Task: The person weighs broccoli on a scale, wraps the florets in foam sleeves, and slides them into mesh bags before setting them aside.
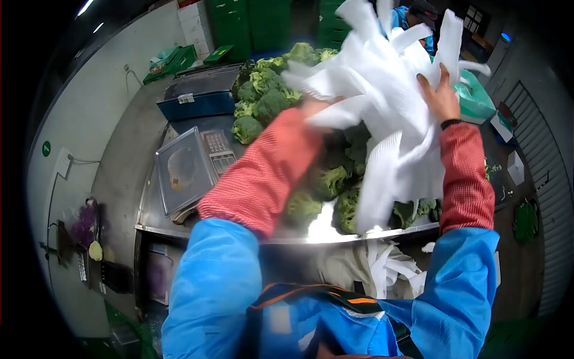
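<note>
A big loose bundle of white foam net sleeves is up in front of me, over the broccoli. My left hand is at the bundle's left side, blurred and partly covered by the sleeves; its fingers are hidden. On the right side, my right hand grips the bundle, with a finger and the thumb showing against the white foam. Several broccoli heads lie beneath the bundle on the metal table, and more are piled up behind my left arm.
Left of the broccoli stand a scale with a keypad and a dark blue crate. A green crate is at the right. Another person is at the back. More white sleeves lie below the table edge.
</note>
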